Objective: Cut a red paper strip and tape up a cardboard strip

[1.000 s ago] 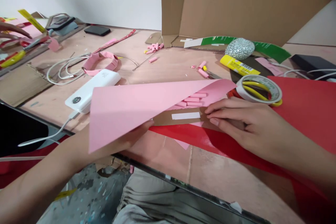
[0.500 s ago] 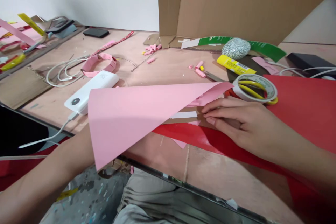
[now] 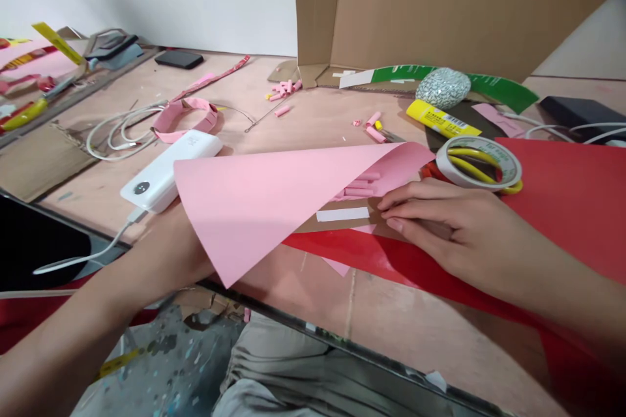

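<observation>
Pinching brown cardboard [image 3: 313, 224] over the red sheet [image 3: 567, 208], held the right hand [image 3: 450, 212] narrow; could not tell the grip of the left hand [image 3: 195, 247] behind pink paper [image 3: 274, 208]. Judged the step as steadying cardboard under curled paper, with care for the pink rolls [image 3: 359, 189] needed next. Noted the tape roll [image 3: 444, 168] just behind the right hand, more room toward the front edge of the surface [image 3: 391, 313].

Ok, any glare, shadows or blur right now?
Head view: faint glare on the red sheet left of the right hand, shadow on it below that hand; head view: top-right corner darkened; head view: small print on the yellow tube blurry.
</observation>
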A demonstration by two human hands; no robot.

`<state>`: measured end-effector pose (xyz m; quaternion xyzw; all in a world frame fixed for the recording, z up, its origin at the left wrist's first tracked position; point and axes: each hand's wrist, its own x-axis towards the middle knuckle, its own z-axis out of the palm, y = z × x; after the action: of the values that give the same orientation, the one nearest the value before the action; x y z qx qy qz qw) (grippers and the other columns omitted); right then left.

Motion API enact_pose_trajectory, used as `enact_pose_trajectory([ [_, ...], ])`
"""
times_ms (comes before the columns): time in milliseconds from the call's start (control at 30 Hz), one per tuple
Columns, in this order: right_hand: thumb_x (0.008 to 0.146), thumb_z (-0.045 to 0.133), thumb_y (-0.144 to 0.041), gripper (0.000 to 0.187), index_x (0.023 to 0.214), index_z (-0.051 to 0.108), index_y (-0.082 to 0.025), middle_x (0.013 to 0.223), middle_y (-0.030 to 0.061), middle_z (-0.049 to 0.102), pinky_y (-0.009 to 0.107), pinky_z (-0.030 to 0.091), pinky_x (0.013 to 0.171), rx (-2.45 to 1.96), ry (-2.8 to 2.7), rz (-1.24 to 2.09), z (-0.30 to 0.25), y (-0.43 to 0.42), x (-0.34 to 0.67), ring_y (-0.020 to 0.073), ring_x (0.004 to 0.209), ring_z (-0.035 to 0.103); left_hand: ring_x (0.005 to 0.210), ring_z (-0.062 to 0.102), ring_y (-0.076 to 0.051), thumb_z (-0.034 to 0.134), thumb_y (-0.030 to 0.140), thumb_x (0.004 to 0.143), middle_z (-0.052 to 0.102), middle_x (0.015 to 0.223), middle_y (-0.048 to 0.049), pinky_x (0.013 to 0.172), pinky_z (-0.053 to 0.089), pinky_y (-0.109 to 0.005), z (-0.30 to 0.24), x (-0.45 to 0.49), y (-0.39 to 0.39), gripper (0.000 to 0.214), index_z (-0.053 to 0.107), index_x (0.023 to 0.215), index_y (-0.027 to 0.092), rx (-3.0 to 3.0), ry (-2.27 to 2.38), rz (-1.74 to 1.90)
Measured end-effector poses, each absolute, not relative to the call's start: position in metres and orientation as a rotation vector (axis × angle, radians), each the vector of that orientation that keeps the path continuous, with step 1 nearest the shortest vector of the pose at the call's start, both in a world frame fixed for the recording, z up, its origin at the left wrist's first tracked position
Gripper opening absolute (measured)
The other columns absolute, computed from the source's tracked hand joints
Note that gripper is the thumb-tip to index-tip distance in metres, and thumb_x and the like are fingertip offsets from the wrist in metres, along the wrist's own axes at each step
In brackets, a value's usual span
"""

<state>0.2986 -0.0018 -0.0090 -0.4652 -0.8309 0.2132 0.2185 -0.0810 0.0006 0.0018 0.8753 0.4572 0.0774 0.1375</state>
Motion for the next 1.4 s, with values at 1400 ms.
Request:
enact_pose_trajectory([
  [1400, 0.072, 0.067, -0.009, 0.025, 0.091, 0.075, -0.021, 0.086, 0.0048, 0.078, 0.026, 0.044, 0.064, -1.969, -2.045, 0.381, 0.024, 0.076, 0.318, 0.0218, 0.079, 0.071, 0.103, 0.077, -0.027, 0.055, 0.037, 0.099, 0.08, 0.117, -0.0017, 0.088, 0.06, -0.034, -0.014, -0.052, -0.028, 0.031, 0.075, 0.121, 0.031, 2.691, 1.322, 0.601],
])
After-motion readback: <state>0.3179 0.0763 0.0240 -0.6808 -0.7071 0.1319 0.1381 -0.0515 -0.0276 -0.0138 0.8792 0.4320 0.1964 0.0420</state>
